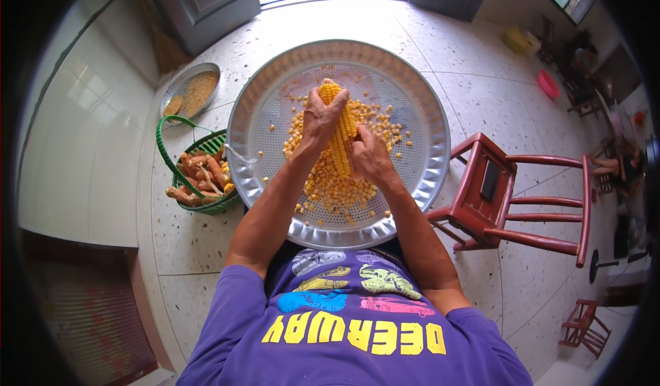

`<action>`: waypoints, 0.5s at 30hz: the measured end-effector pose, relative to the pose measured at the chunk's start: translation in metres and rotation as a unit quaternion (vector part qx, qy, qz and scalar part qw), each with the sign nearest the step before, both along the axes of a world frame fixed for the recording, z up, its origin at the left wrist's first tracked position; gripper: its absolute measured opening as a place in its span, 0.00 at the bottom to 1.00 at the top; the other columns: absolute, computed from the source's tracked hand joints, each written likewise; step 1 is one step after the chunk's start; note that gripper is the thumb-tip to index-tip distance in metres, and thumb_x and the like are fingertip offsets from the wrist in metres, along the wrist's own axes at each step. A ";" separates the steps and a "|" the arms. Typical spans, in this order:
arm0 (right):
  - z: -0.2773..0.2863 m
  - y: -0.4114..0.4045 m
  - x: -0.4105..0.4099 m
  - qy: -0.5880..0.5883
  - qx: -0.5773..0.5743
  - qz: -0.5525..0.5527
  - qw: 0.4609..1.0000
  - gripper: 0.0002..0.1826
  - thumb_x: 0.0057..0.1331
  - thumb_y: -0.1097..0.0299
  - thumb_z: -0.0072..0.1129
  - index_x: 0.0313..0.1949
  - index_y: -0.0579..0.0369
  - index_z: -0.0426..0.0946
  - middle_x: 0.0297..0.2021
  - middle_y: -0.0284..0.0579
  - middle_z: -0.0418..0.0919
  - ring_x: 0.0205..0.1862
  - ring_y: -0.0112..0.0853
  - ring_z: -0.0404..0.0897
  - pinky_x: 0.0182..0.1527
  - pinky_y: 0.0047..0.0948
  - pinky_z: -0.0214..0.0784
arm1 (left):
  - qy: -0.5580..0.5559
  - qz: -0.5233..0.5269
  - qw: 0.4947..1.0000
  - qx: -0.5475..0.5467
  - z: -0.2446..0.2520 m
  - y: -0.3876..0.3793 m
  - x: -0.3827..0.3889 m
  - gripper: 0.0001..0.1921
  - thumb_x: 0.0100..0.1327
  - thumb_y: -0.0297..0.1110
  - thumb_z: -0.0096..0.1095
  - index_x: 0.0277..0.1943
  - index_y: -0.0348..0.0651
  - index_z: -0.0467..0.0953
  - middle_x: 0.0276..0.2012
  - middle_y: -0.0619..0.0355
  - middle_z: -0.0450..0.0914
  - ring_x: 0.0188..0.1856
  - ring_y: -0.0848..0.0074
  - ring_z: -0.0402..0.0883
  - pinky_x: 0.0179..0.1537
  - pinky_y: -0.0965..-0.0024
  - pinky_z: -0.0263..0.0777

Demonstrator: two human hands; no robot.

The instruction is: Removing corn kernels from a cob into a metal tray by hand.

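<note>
A yellow ear of corn (340, 141) slants over a round perforated metal tray (420, 112), most of its kernels still in rows. Around its upper part my left hand (324, 114) is closed, the thumb lying across the kernels. Lower down on the right side, the curled fingers of my right hand (372, 156) press against the ear, and they partly hide that side. Loose corn kernels (335, 195) are heaped on the tray beneath both hands, with some scattered outward. The tray's near rim reaches my lap.
Left of the tray stands a green plastic basket (203, 208) of bare cobs (198, 172). Beyond it are a smaller metal tray (216, 84) of grain and a broom (165, 45). On the right is a red wooden chair (472, 190) with a dark phone-like object (489, 180). People sit far right.
</note>
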State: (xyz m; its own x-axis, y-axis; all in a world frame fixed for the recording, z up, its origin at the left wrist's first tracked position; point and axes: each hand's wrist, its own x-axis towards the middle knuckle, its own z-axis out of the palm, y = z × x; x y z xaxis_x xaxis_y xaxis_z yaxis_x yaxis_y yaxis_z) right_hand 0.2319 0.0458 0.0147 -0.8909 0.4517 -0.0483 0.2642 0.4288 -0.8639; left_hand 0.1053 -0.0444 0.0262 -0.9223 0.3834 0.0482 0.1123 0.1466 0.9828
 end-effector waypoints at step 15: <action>0.003 -0.007 0.003 0.038 -0.017 0.091 0.995 0.26 0.76 0.52 0.44 0.56 0.68 0.66 0.43 0.70 0.79 0.48 0.58 0.81 0.55 0.54 0.72 | 0.048 0.003 0.998 -0.027 -0.004 -0.003 -0.001 0.36 0.66 0.58 0.66 0.59 0.32 0.65 0.41 0.44 0.82 0.37 0.62 0.86 0.35 0.62 0.83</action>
